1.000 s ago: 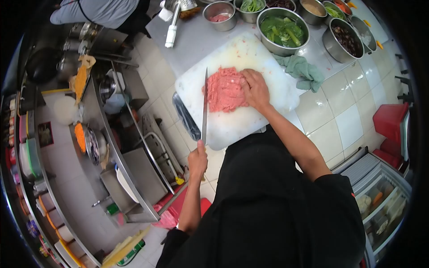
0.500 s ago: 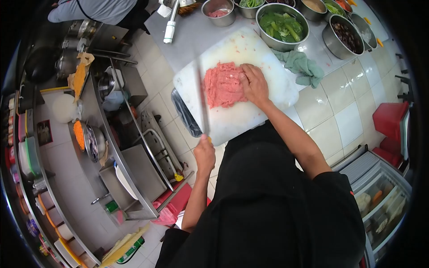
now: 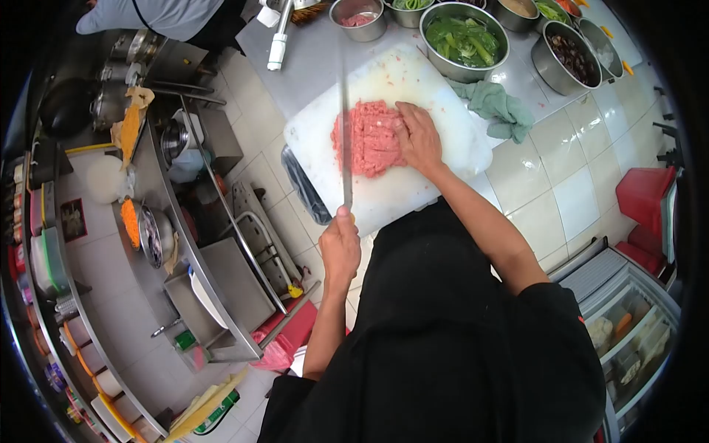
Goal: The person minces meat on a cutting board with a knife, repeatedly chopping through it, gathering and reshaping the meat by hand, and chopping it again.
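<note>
A mound of pink minced meat [image 3: 375, 144] lies in the middle of a white cutting board [image 3: 388, 203]. My left hand [image 3: 340, 240] is wrapped round the handle of a long knife [image 3: 346, 159], whose blade points away from me over the left part of the meat. On the meat's right edge rests my right hand [image 3: 421, 140], its fingers stretched out and touching the mince. Small scraps of meat dot the far end of the board. The knife's handle is mostly hidden in my fist.
Beyond the board stand a metal bowl of green leaves [image 3: 464, 44], a bowl of dark pieces [image 3: 567, 59] and a pot with meat [image 3: 358, 18]. A green cloth [image 3: 496, 107] lies right of the board. Another person's grey sleeve [image 3: 111, 18] shows at top left.
The knife has shifted right, from the meat's left edge to over its left part, and my left hand has moved slightly away from me. My right hand stays on the meat.
</note>
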Action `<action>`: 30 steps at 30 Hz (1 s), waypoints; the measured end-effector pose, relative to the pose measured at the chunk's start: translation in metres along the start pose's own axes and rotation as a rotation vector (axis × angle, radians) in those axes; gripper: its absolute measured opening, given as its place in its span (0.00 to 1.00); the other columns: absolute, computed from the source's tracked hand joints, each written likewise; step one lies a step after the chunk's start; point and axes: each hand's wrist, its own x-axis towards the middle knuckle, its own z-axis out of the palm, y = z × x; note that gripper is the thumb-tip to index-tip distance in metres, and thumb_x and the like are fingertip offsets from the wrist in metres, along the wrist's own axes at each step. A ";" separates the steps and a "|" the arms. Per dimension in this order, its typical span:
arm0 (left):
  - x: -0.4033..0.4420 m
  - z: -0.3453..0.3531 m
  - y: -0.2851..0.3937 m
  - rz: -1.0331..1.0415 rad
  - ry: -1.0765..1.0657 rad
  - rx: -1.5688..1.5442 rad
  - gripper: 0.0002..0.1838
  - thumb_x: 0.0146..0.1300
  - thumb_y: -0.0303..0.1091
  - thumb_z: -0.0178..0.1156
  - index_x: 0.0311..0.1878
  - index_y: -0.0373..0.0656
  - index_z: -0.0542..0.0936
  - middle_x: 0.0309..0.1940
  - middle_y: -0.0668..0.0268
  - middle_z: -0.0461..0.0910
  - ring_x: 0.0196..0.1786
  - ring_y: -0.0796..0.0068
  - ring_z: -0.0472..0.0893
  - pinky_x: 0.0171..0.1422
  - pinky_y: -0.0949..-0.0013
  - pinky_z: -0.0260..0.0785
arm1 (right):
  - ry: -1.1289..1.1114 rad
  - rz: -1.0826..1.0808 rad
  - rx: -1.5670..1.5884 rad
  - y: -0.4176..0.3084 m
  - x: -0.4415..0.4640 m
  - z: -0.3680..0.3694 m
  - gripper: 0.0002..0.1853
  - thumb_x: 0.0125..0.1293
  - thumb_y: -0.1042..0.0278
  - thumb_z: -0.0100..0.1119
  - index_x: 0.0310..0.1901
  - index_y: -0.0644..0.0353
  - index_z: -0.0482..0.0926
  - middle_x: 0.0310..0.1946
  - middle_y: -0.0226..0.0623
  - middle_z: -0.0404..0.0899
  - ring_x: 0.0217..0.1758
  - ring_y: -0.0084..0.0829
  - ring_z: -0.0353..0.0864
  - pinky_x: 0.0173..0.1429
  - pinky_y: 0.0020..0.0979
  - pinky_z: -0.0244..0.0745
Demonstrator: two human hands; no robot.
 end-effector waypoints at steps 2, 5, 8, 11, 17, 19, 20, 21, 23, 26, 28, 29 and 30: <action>0.005 0.019 -0.019 0.130 0.072 -0.114 0.36 0.79 0.57 0.41 0.31 0.29 0.78 0.20 0.51 0.77 0.26 0.59 0.79 0.36 0.55 0.71 | -0.006 -0.001 -0.009 0.001 0.003 -0.004 0.21 0.73 0.62 0.52 0.61 0.66 0.75 0.58 0.52 0.77 0.63 0.52 0.73 0.74 0.47 0.62; 0.047 0.035 -0.060 -0.031 -0.095 0.261 0.36 0.79 0.56 0.41 0.30 0.28 0.78 0.24 0.45 0.81 0.31 0.45 0.82 0.40 0.49 0.71 | -0.004 -0.012 0.017 -0.003 0.009 -0.002 0.20 0.73 0.62 0.52 0.60 0.66 0.75 0.58 0.52 0.77 0.63 0.52 0.73 0.74 0.47 0.62; 0.021 0.010 -0.014 -0.091 -0.080 0.112 0.37 0.79 0.56 0.41 0.30 0.28 0.79 0.22 0.46 0.80 0.28 0.47 0.80 0.39 0.50 0.71 | 0.005 0.012 0.012 0.003 -0.001 -0.002 0.20 0.73 0.63 0.52 0.60 0.66 0.75 0.58 0.52 0.77 0.63 0.52 0.73 0.74 0.47 0.61; 0.013 0.018 -0.031 0.064 0.040 -0.049 0.37 0.78 0.58 0.41 0.30 0.30 0.79 0.20 0.51 0.78 0.26 0.55 0.79 0.38 0.52 0.71 | -0.013 0.025 0.015 -0.002 0.005 -0.005 0.20 0.72 0.63 0.52 0.60 0.66 0.75 0.58 0.52 0.77 0.63 0.52 0.73 0.74 0.47 0.61; 0.027 0.003 -0.022 -0.139 -0.077 0.152 0.37 0.79 0.56 0.41 0.27 0.30 0.78 0.19 0.53 0.76 0.26 0.62 0.78 0.36 0.54 0.70 | 0.033 -0.024 -0.022 0.006 0.000 0.000 0.19 0.73 0.63 0.52 0.60 0.64 0.75 0.58 0.50 0.78 0.62 0.51 0.74 0.70 0.45 0.66; 0.017 0.003 -0.008 0.096 0.050 0.025 0.37 0.78 0.58 0.40 0.26 0.32 0.77 0.17 0.56 0.74 0.22 0.65 0.75 0.31 0.57 0.67 | 0.012 -0.004 -0.016 -0.001 0.006 -0.003 0.19 0.73 0.63 0.52 0.61 0.64 0.76 0.58 0.50 0.78 0.62 0.52 0.74 0.70 0.45 0.66; 0.019 0.016 -0.020 0.208 0.124 -0.054 0.38 0.78 0.60 0.41 0.24 0.33 0.76 0.15 0.60 0.72 0.19 0.69 0.73 0.26 0.60 0.65 | 0.015 0.000 -0.015 -0.001 0.006 -0.004 0.19 0.72 0.63 0.53 0.60 0.65 0.76 0.58 0.50 0.78 0.62 0.52 0.74 0.72 0.46 0.64; 0.020 0.024 -0.041 0.311 0.203 -0.129 0.39 0.77 0.63 0.42 0.23 0.34 0.75 0.12 0.63 0.69 0.15 0.73 0.70 0.22 0.64 0.62 | 0.009 0.006 -0.007 -0.003 0.001 -0.005 0.20 0.72 0.63 0.53 0.60 0.65 0.76 0.57 0.51 0.78 0.63 0.52 0.74 0.73 0.47 0.63; 0.046 0.026 -0.080 0.096 0.047 0.105 0.39 0.76 0.63 0.41 0.23 0.34 0.75 0.13 0.64 0.70 0.16 0.75 0.70 0.21 0.65 0.62 | 0.015 -0.011 0.021 -0.006 0.008 -0.001 0.20 0.72 0.64 0.53 0.59 0.66 0.76 0.57 0.51 0.78 0.63 0.52 0.74 0.74 0.47 0.62; 0.027 0.009 -0.048 -0.007 0.004 0.078 0.41 0.76 0.65 0.40 0.23 0.34 0.76 0.13 0.64 0.71 0.16 0.72 0.72 0.22 0.64 0.64 | 0.012 0.002 0.020 0.001 0.001 -0.002 0.20 0.72 0.63 0.52 0.59 0.66 0.75 0.58 0.51 0.77 0.63 0.52 0.73 0.73 0.47 0.63; 0.017 0.004 -0.037 0.119 0.099 -0.024 0.41 0.76 0.66 0.40 0.24 0.33 0.77 0.13 0.63 0.71 0.16 0.72 0.73 0.22 0.64 0.64 | 0.007 0.005 -0.003 -0.001 0.008 -0.002 0.19 0.72 0.63 0.52 0.59 0.66 0.75 0.58 0.50 0.77 0.64 0.52 0.73 0.73 0.47 0.63; 0.026 0.010 -0.054 0.152 0.077 0.072 0.41 0.76 0.66 0.40 0.24 0.34 0.77 0.13 0.64 0.71 0.16 0.73 0.73 0.22 0.65 0.64 | 0.009 0.009 -0.003 -0.001 0.006 -0.003 0.19 0.72 0.63 0.52 0.59 0.67 0.76 0.58 0.50 0.77 0.64 0.52 0.73 0.73 0.47 0.63; 0.041 0.019 -0.087 0.180 0.059 0.168 0.42 0.76 0.66 0.40 0.24 0.34 0.77 0.13 0.65 0.70 0.16 0.74 0.72 0.22 0.66 0.63 | 0.005 0.011 0.002 -0.002 0.002 -0.003 0.19 0.73 0.63 0.52 0.58 0.67 0.76 0.58 0.50 0.77 0.64 0.52 0.73 0.73 0.47 0.63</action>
